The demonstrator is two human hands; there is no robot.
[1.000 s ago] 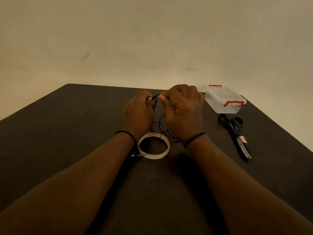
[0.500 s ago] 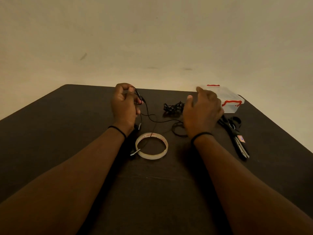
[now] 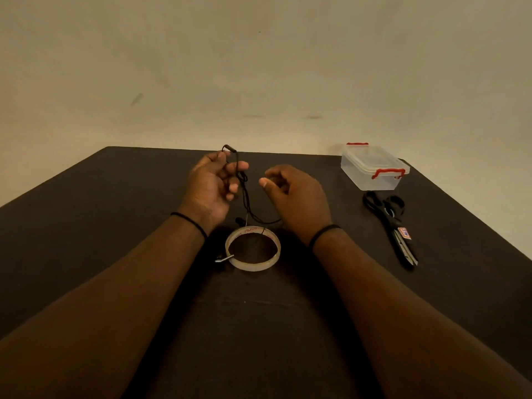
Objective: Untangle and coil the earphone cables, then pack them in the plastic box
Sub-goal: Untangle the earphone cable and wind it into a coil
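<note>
My left hand [image 3: 211, 184] is raised above the dark table [image 3: 86, 226] with the black earphone cable [image 3: 244, 194] looped over its fingers. The cable hangs down from that hand toward the table, curving right under my right hand [image 3: 296, 197]. My right hand sits just right of the cable, fingers curled and pinched together; whether it holds a strand I cannot tell. The earphone's metal plug [image 3: 223, 259] lies at the left of the tape roll. The clear plastic box [image 3: 372, 167] with red latches stands shut at the far right.
A roll of clear tape [image 3: 253, 249] lies flat on the table just in front of my wrists. Black scissors [image 3: 393, 223] lie to the right, near the box. The table's far edge meets a plain beige wall.
My hands separated after working close together. The left hand lifted the cable up and toward the middle. The right hand swung out toward the box and has come back beside the cable.
</note>
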